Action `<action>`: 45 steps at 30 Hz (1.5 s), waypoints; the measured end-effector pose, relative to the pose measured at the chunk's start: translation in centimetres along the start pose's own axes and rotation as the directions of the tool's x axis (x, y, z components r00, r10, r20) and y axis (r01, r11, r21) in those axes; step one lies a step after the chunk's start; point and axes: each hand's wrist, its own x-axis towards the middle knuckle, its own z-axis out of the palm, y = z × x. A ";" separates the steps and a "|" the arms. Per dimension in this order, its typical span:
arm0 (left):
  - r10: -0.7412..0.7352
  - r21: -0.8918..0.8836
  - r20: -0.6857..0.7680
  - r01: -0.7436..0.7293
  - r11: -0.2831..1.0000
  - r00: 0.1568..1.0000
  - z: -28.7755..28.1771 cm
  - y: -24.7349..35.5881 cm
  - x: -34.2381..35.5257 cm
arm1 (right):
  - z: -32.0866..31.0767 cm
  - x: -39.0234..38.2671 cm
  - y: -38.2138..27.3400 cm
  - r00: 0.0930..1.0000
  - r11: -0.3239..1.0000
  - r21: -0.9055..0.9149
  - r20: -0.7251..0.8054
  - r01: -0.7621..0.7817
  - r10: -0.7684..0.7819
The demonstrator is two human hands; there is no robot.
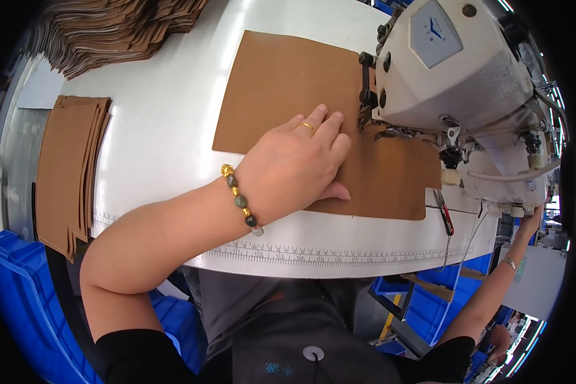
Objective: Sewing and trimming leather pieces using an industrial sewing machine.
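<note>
My left hand (297, 163) lies flat, fingers together, on a brown leather-like sheet (281, 83) spread over the white sewing table (166, 128). The fingertips sit just left of the needle and presser foot (371, 125) of a white industrial sewing machine (454, 70). A bead bracelet is on that wrist and a gold ring on one finger. My right hand (530, 224) reaches far out to the right, at the machine's end by its hand wheel; whether it grips anything is unclear.
A stack of brown cut pieces (67, 166) lies at the table's left edge, with another fanned pile (115, 29) at the back left. Red-handled snips (444, 214) rest near the front right. Blue plastic crates (19, 301) stand below on both sides.
</note>
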 end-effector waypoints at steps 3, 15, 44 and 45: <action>0.002 0.000 -0.006 -0.002 1.000 1.000 0.0 0.0 0.0 | -0.3 0.2 -0.9 1.000 0.990 -0.144 -0.017 0.008 -0.010; -0.010 0.016 -0.012 0.010 1.000 1.000 0.0 0.1 0.0 | 0.5 0.2 1.0 1.000 0.999 0.042 -0.007 0.029 -0.029; -0.011 0.003 0.004 0.011 1.000 1.000 -0.2 -0.2 0.1 | 1.7 -1.9 0.9 0.995 0.995 0.046 0.036 0.090 -0.092; -0.007 0.015 0.012 0.007 1.000 1.000 -0.3 -0.2 0.1 | 1.6 -1.8 0.8 0.997 0.996 0.039 0.016 0.076 -0.076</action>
